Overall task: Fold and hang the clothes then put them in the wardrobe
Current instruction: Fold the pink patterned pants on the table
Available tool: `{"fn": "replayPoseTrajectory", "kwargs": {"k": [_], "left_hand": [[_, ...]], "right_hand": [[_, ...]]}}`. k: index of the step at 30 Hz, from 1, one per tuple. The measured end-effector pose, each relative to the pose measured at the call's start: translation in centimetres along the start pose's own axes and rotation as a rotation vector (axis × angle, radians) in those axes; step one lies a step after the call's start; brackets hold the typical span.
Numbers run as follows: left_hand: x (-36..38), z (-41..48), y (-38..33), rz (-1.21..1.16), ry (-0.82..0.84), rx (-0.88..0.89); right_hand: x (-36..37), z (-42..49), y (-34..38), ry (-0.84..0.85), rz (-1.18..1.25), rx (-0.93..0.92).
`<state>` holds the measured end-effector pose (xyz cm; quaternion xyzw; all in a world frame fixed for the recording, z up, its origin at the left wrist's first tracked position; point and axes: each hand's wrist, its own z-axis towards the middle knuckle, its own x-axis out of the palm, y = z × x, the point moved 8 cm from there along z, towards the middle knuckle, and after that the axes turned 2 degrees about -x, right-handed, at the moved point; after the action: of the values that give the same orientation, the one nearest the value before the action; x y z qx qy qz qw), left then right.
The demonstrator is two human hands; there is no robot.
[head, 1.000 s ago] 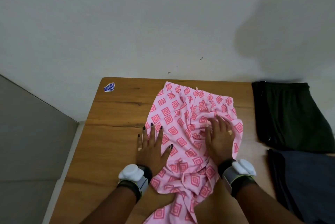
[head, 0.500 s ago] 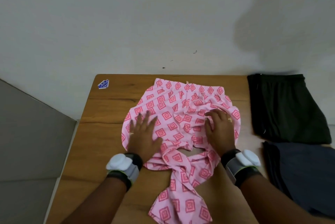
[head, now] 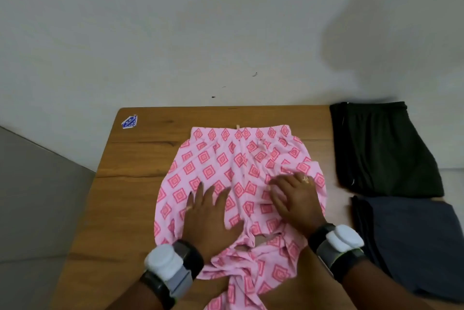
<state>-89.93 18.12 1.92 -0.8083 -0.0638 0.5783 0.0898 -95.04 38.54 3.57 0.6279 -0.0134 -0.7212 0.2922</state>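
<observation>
Head view | left hand [head: 211, 212], right hand [head: 296, 199] flat, fingers straight, pressing pink garment [head: 226, 159] | blue sticker [head: 129, 121] text unreadable

We look down on a wooden table [head: 130, 189] set against a scuffed white wall [head: 175, 33], grey floor [head: 37, 204] at left, a soft shadow [head: 381, 33] upper right.

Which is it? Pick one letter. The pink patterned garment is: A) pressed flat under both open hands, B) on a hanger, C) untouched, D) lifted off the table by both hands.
A: the left hand and right hand lie palm-down, fingers straight, on the pink garment spread over the table.
</observation>
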Motion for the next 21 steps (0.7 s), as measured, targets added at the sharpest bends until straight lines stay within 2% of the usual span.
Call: {"fn": "replayPoseTrajectory", "kwargs": {"k": [1,3,6,7,10,12,13,16,17,19,21], "left_hand": [[-1.2,1.2,-0.8,-0.028,-0.105,0.009],[-2.0,4.4,-1.5,-0.068,-0.199,-0.005],[-0.1,9.0,0.3,-0.033,-0.092,-0.094],[0.5,10.0,1.7,-0.001,-0.073,-0.118],[0.9,12.2,5.6,0.065,-0.045,-0.084],[0.2,12.5,6.2,0.009,-0.015,-0.042],[-0.5,11.9,5.8,-0.043,-0.040,-0.029],[-3.0,6.5,3.9,-0.238,-0.305,-0.047],[-3.3,3.7,3.5,-0.323,-0.399,-0.089],[-2.1,-1.8,3.9,-0.513,-0.485,-0.282],[0.9,-6.8,5.0,-0.663,-0.466,-0.488]], "right_hand": [[0.0,1.1,0.1,-0.030,-0.024,0.036],[1.6,3.3,-0.1,0.073,-0.046,0.096],[5.6,5.5,-2.0,0.400,-0.090,0.158],[6.3,6.0,-3.1,0.462,-0.137,0.158],[6.3,7.6,-5.5,0.498,-0.146,0.148],[5.2,8.2,-5.6,0.415,-0.004,0.172],[3.9,8.1,-5.3,0.304,0.075,0.192],[-1.8,4.3,-3.7,-0.182,0.139,0.310],[-3.1,1.6,-3.1,-0.274,0.143,0.400],[-2.5,-5.1,-3.0,-0.295,0.223,0.680],[-0.5,-11.9,-2.6,-0.216,0.332,0.964]]}}
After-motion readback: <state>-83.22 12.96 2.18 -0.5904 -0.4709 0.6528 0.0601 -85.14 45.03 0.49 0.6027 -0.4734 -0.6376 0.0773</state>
